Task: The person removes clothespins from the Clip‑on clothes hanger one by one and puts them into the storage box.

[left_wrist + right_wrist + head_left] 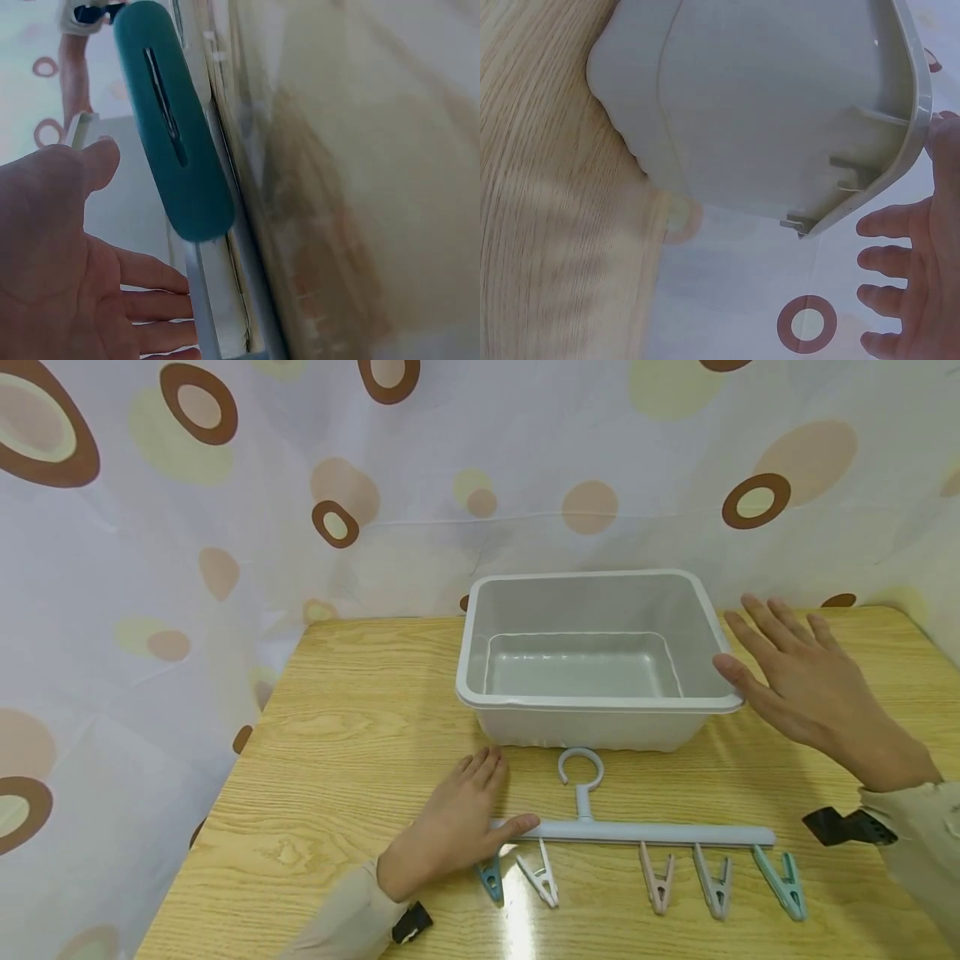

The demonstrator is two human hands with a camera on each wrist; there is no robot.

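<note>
A pale grey plastic clip hanger (660, 833) lies on the table, its hook pointing at the basin. My left hand (450, 827) is over the hanger's left end, fingers straight and thumb across the bar. Close to that palm is a dark teal clothespin (174, 127). Along the bar hang a white clothespin (542, 881), a pinkish one, a grey clothespin (714, 887) and a light teal clothespin (783, 885). My right hand (813, 689) is spread at the right side of a light grey basin (600, 702), its thumb at the rim; firm contact is unclear.
The basin stands at the back of the wooden table (337, 718) with nothing inside. Behind and to the left hangs a white cloth (420, 468) with brown, peach and yellow circles. A black strap (847, 827) is at the right wrist.
</note>
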